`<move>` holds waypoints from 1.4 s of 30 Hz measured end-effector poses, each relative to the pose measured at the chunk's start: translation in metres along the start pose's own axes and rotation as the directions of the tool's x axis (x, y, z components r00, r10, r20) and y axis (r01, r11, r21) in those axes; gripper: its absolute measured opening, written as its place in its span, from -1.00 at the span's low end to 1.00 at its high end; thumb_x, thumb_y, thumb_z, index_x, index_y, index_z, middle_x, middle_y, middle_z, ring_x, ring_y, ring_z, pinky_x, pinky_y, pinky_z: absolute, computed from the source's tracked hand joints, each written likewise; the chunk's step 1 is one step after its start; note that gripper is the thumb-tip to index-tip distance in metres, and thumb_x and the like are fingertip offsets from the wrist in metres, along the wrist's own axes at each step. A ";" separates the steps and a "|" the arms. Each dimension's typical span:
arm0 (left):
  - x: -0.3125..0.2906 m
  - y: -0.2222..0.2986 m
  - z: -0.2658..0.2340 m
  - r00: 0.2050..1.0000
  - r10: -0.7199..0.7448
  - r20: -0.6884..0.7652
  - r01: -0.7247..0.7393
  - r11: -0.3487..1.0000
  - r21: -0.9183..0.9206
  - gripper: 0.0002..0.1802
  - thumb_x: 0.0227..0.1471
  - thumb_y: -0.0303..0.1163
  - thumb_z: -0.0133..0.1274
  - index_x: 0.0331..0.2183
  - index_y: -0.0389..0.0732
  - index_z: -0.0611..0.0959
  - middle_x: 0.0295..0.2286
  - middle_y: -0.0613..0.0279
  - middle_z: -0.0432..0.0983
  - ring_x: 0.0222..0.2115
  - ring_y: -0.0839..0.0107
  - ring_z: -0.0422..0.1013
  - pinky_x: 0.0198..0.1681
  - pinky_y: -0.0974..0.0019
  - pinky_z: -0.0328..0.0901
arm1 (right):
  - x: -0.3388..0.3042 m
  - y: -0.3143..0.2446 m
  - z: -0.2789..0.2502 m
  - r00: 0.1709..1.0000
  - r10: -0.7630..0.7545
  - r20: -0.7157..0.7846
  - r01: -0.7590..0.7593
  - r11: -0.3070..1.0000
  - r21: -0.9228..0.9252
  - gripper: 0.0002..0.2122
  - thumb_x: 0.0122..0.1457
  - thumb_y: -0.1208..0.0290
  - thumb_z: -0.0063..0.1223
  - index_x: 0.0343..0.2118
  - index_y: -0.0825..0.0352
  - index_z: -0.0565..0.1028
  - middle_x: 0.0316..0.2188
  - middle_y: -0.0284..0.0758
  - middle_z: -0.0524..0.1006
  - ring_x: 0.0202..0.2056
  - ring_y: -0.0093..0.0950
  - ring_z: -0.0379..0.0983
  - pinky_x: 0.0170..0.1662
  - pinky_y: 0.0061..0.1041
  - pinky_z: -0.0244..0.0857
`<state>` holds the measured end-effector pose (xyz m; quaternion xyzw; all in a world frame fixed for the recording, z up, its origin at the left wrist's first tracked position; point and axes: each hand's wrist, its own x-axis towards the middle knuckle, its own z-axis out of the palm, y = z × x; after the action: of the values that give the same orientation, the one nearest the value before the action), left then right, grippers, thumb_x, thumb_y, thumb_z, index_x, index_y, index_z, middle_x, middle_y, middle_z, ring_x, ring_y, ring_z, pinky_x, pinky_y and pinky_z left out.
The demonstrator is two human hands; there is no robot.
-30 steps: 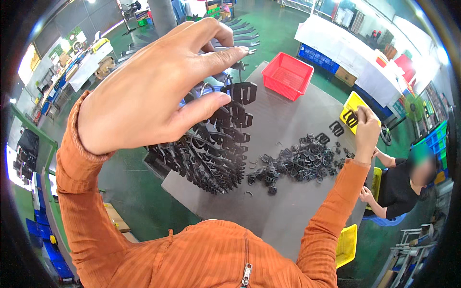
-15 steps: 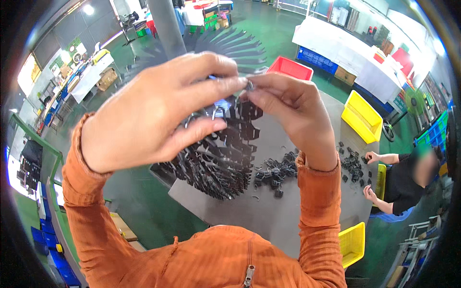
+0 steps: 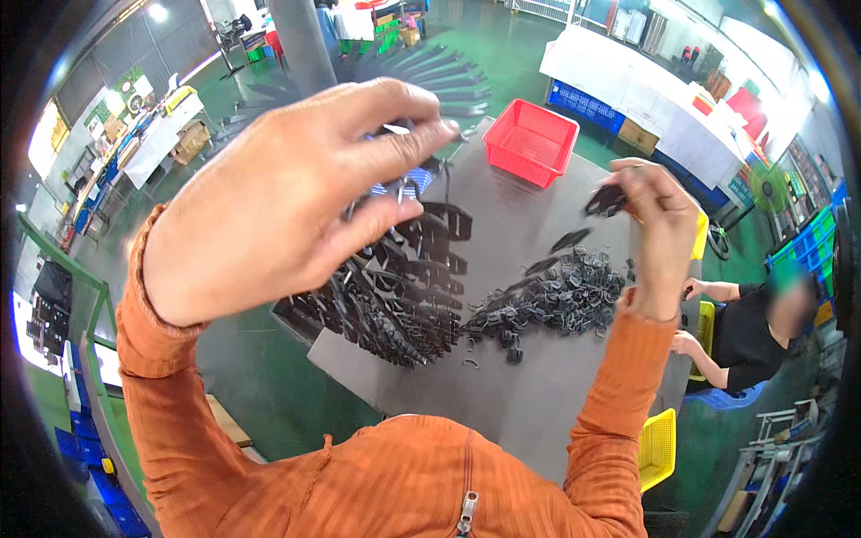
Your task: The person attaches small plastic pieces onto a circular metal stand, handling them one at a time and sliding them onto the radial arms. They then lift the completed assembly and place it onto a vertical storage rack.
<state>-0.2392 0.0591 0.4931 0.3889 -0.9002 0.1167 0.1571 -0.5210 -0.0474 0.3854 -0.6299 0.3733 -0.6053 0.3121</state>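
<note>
Black buckle (image 3: 606,201): dark, flat, round-cornered, tilted, its inner opening lost in blur; pinched at the fingertips of the right hand (image 3: 665,215), projecting to their left, raised above the table. Right fingers: narrow, closed on this piece. Dark plates (image 3: 571,239): two, thin and smeared by blur, in a slanting line below and left of the right fingertips, toward the pile; whether linked to the held piece, cannot tell. Pile of loose buckles (image 3: 574,291): black, faintly glossy, jumbled, some showing open loops; below the right fingers, trailing leftward. Left hand (image 3: 287,197): back upward, thumb and forefinger wide apart; whether the hidden fingers hold anything, cannot tell. Rows of black pieces (image 3: 386,314): close-set, overlapping, below the left thumb. Fan of dark strips (image 3: 457,76): beyond the left forefinger. Grey table (image 3: 404,386): beneath the pile. Red basket (image 3: 529,170): plastic, on the table, beyond and between the two hands' fingers. Yellow basket (image 3: 658,448): below the right fingers, beside the orange sleeve (image 3: 619,386). Co-worker (image 3: 753,345): black top, seated to the right of the right fingers.
</note>
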 end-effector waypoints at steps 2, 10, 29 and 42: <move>0.000 -0.001 0.000 1.000 -0.018 -0.006 0.018 1.000 -0.014 -0.44 -0.17 -0.45 0.14 -0.03 -0.27 0.47 -0.13 0.01 0.35 -0.15 0.07 0.34 -0.10 0.19 0.27 | 0.018 0.023 -0.032 0.993 -0.004 -0.121 -0.019 0.981 -0.192 -0.84 0.11 0.40 0.09 -0.32 0.36 0.58 -0.52 -0.49 0.53 -0.51 -0.78 0.27 -0.41 -0.77 0.15; 0.015 0.000 -0.004 0.998 0.014 0.068 -0.018 0.998 0.061 -0.32 -0.19 -0.35 0.15 0.05 -0.26 0.39 -0.08 -0.03 0.32 -0.11 0.02 0.29 -0.05 0.16 0.21 | 0.016 0.050 -0.046 0.977 -0.193 -0.088 0.060 0.647 -0.760 -0.75 0.04 0.42 0.08 -0.18 0.27 0.51 -0.25 -0.23 0.57 -0.28 -0.36 0.54 -0.18 -0.40 0.35; 0.005 0.021 -0.002 0.990 0.137 0.041 -0.136 0.990 -0.021 -0.48 -0.25 -0.51 0.10 -0.10 -0.30 0.52 -0.14 0.04 0.40 -0.24 0.07 0.40 -0.20 0.17 0.31 | -0.046 -0.043 0.078 0.923 -0.342 0.174 0.321 0.937 0.140 -0.92 0.08 0.62 0.00 -0.39 0.43 0.53 -0.61 -0.26 0.53 -0.59 -0.60 0.46 -0.46 -0.65 0.31; 0.010 0.015 0.003 0.998 0.064 0.009 -0.065 0.992 0.106 -0.46 -0.19 -0.53 0.08 -0.04 -0.27 0.48 -0.13 0.02 0.38 -0.20 0.04 0.38 -0.13 0.18 0.29 | -0.027 -0.004 0.003 0.997 -0.074 -0.026 0.074 0.997 0.003 -0.89 0.12 0.59 -0.03 -0.35 0.44 0.54 -0.53 -0.38 0.53 -0.47 -0.69 0.43 -0.36 -0.71 0.28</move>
<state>-0.2576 0.0611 0.4926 0.3679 -0.9053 0.1681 0.1297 -0.5174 -0.0226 0.3746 -0.6347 0.3525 -0.6253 0.2861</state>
